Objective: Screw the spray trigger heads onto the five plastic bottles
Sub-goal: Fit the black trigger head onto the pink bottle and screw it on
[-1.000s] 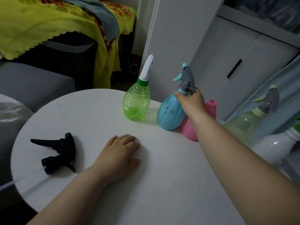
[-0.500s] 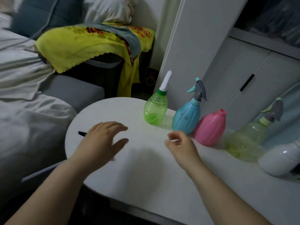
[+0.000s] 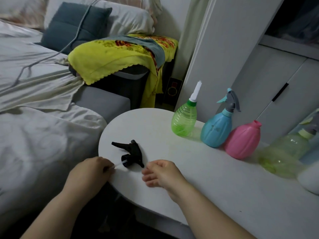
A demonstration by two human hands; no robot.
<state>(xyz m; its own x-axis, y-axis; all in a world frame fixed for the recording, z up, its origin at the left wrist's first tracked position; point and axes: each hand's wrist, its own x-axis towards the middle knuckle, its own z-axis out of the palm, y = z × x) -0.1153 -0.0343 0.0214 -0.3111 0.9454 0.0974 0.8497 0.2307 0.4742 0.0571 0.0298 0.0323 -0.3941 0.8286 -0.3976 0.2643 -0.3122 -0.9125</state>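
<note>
Both hands have dropped to the black plastic spray trigger head (image 3: 130, 153) on the white round surface (image 3: 198, 169); left hand (image 3: 89, 171) pinches its thin clear tube (image 3: 117, 165), right hand (image 3: 161, 172) loosely curled, empty.

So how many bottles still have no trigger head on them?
1 for certain: the pink bottle, open-necked, right of the blue bottle. The white bottle at the right edge is cut off, so its top can't be judged.
</note>
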